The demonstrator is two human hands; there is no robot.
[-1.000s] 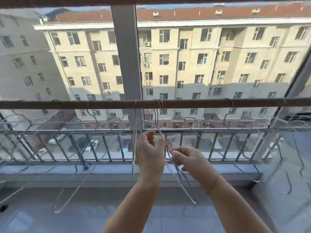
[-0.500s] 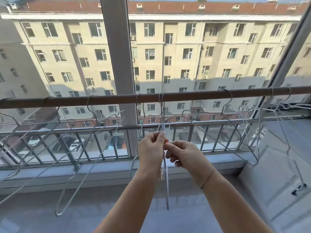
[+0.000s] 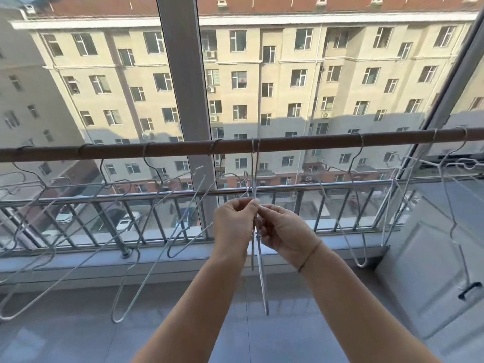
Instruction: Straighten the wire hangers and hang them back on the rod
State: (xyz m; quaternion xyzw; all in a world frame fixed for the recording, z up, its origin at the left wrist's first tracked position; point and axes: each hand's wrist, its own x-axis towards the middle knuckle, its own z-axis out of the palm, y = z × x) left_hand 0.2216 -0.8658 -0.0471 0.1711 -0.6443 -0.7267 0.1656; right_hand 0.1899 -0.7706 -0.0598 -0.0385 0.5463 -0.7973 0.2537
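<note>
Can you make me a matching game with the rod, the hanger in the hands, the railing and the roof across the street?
Things:
1. rod
2. hanger pinched by the left hand and right hand
3. railing
4. roof

States:
A. shiny metal bars outside the glass
B. red, atop the far building
C. brown, running across with hooks over it
D. hanging edge-on, thin and straight down

Pairs: 1-C, 2-D, 3-A, 4-B
</note>
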